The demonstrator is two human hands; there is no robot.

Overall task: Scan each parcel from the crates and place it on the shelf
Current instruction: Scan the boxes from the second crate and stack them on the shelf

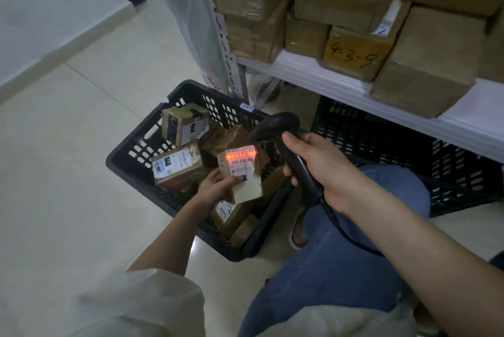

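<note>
Pale floor tiles (81, 145) fill the left of the frame. At the centre, over the black crate (136, 151), our left hand (215, 186) grips a parcel (242, 173); our right hand (324, 170) holds the scanner (283, 143), its red light on the label. Upper right, the shelf (341, 85) carries boxes (425, 69).

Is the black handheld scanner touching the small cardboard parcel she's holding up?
Apart. In the head view the black handheld scanner sits up and right of the small cardboard parcel, with crate visible between; only its red light reaches the label.
</note>
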